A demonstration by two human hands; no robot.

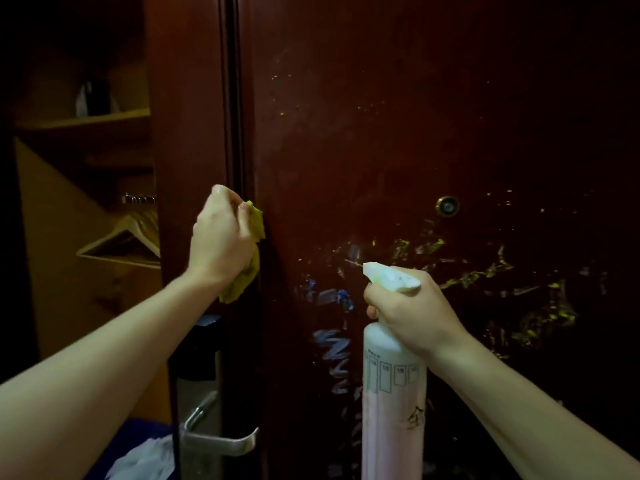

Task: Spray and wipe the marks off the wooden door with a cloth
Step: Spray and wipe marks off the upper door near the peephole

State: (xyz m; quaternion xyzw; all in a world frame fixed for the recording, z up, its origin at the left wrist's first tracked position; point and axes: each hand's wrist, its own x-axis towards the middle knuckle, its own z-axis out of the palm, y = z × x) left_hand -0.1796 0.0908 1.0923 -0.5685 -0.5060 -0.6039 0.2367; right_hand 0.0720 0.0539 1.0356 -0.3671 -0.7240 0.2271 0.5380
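Bunching a soft yellow cloth, left hand; right hand grips smooth bottle

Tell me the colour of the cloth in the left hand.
Yellow-green; the cloth shows best in the head view, the only one.

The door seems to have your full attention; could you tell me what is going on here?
A person is cleaning marks off the wooden door. The right hand grips a white spray bottle, nozzle aimed at the door near the blue scribbles and yellow smears, which are still there. The left hand holds a bunched yellow-green cloth at the door's left edge, above the metal handle.
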